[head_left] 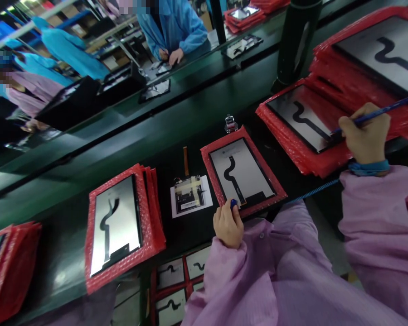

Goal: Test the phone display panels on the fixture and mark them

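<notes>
My right hand is closed around a blue pen, held slantwise. Its tip is at the dark flex cable of an LCD panel that lies on a stack of red bubble-wrap bags at the right. A blue wrist strap circles that wrist. At the lower edge of the middle LCD panel, my left hand pinches a small dark-blue rounded piece near the end of the panel's flex cable. That panel lies on a red bubble-wrap bag.
To the left are a small circuit board on white paper and another panel on red bags. A metal fitting stands behind the middle panel. A dark green post rises at the back. Across the line, a co-worker handles parts.
</notes>
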`<state>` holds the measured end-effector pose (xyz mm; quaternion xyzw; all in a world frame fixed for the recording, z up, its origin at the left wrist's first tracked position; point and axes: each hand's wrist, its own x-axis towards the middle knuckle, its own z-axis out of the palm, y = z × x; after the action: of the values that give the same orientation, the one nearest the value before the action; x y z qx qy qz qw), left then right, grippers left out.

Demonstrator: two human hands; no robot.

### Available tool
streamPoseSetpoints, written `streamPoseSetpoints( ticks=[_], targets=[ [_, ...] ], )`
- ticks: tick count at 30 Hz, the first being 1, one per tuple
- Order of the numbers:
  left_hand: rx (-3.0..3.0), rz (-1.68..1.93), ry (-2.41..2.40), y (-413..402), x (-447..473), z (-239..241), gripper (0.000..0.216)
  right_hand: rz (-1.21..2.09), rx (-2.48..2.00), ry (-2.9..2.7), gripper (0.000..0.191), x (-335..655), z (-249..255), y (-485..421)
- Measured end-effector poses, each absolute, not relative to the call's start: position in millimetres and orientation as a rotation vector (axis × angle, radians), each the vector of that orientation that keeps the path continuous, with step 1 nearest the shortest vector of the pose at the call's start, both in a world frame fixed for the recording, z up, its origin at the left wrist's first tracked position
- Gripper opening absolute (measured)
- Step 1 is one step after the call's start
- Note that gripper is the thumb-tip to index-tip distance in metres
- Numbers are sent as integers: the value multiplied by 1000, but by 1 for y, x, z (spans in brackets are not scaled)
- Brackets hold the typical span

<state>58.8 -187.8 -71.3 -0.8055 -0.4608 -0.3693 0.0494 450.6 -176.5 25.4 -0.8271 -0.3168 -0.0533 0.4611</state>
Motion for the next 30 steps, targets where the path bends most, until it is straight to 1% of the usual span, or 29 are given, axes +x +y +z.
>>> streamPoseSetpoints(
  ticks=[3, 6, 13, 15, 18, 19, 21, 24, 25, 27, 30],
  targets=[
    [-2439, -1113, -1388, -187, 59, -70, 25, -181, -2005, -782, 42, 446, 22, -174],
    [-2442, -1099, -1396, -188, 59, -71, 26, -160, -2024, -800, 41, 444, 22, -176],
    [-2468, -1148, -1414, -187, 59, -75, 24, -210, -2018, -834, 40, 452, 20, -176],
    [-2488, -1229, -1406, -187, 57, -73, 23, -280, -1911, -790, 38, 451, 16, -180],
    [-2548, -1492, -1436, -192, 51, -65, 22, -273, -1517, -680, 29, 427, 13, -194],
    [-2591, -1590, -1477, -195, 50, -61, 22, -202, -1368, -664, 26, 410, 14, -201],
    [-2760, -1731, -1620, -203, 49, -53, 25, 84, -1160, -694, 32, 367, 16, -215],
    [-3104, -1810, -1890, -215, 53, -42, 34, 809, -1070, -716, 39, 294, 18, -230],
    [-3183, -1829, -1960, -217, 56, -39, 38, 984, -1061, -688, 40, 273, 17, -233],
    [-3258, -1886, -2042, -220, 61, -36, 46, 1134, -1053, -630, 41, 242, 14, -234],
    [-3260, -1945, -2094, -219, 63, -35, 51, 1159, -1080, -645, 42, 221, 5, -233]
  ],
)
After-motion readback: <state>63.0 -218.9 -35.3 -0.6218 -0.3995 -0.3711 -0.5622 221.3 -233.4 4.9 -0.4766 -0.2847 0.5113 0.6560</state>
